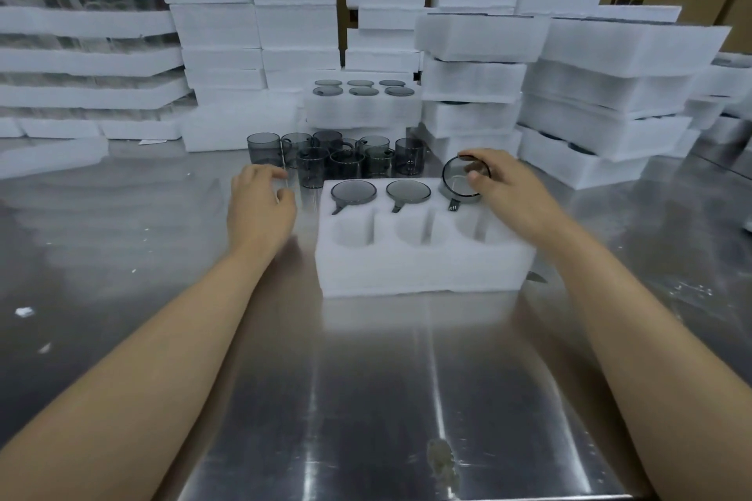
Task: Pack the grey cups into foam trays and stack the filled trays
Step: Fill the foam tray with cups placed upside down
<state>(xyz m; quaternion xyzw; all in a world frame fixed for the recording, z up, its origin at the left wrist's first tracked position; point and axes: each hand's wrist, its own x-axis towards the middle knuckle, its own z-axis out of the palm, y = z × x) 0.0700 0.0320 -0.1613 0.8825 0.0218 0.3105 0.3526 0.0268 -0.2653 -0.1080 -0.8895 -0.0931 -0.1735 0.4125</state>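
Steel table (366, 399), right hand (504, 191) gripping tilted cup (464, 181) at tray (423, 268) corner, left hand (260, 207) loose.

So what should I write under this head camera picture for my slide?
Right hand lowers a third grey cup into the foam tray; left hand reaches toward loose cups behind it.

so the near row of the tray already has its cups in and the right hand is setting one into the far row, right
Not quite. In the head view the near row of the foam tray is empty; the far row holds two cups. The right hand is setting a third cup into the far row.
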